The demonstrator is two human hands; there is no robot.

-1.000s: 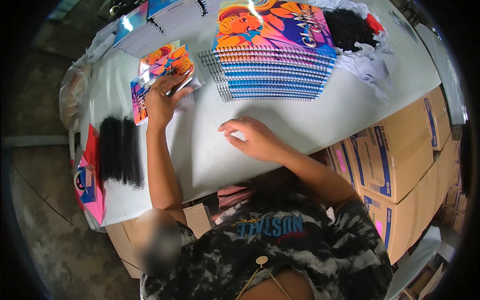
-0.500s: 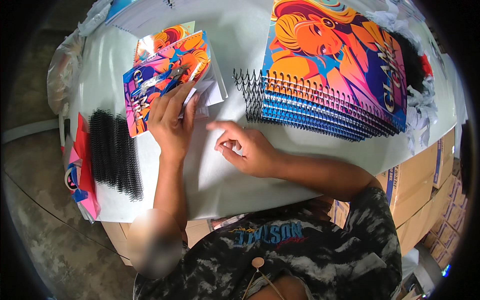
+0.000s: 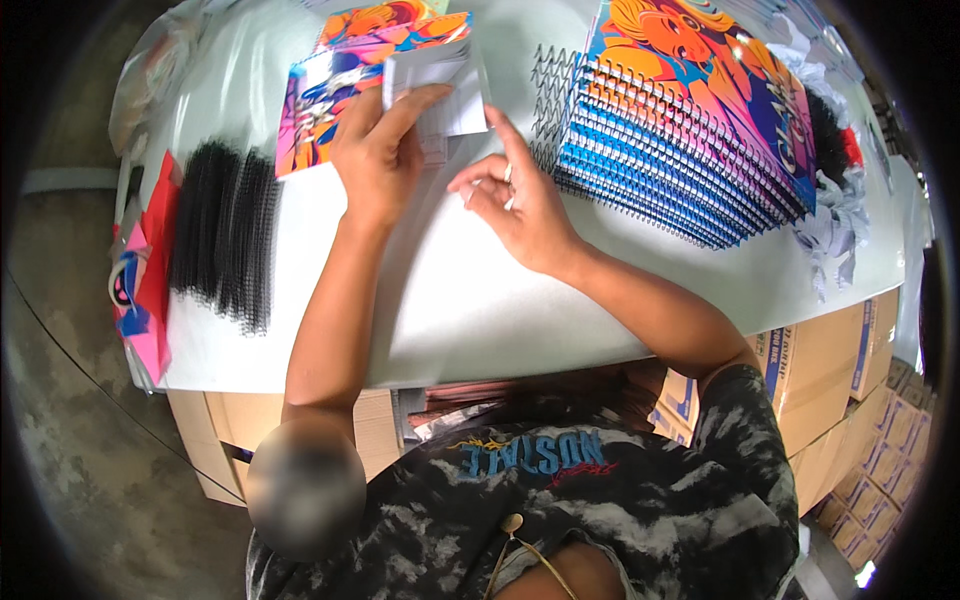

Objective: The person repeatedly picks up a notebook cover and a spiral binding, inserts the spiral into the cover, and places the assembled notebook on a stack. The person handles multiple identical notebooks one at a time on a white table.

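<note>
Lettering shows in several places, mostly as shape and colour. The top cover of the spiral-bound stack [image 3: 700, 85] carries a large pale title in block capitals, slanting down along its right side. Similar pale letters stand on the book cover [image 3: 300, 95] to the left, where blur and glare make them hard to read. Across the dark patterned shirt [image 3: 600, 510] runs a blue word with yellow and red strokes — upside down in this view. A cardboard box [image 3: 820, 400] at the right bears dark print and blue bands; on the smaller cartons [image 3: 875, 485] beyond — only illegible marks.
</note>
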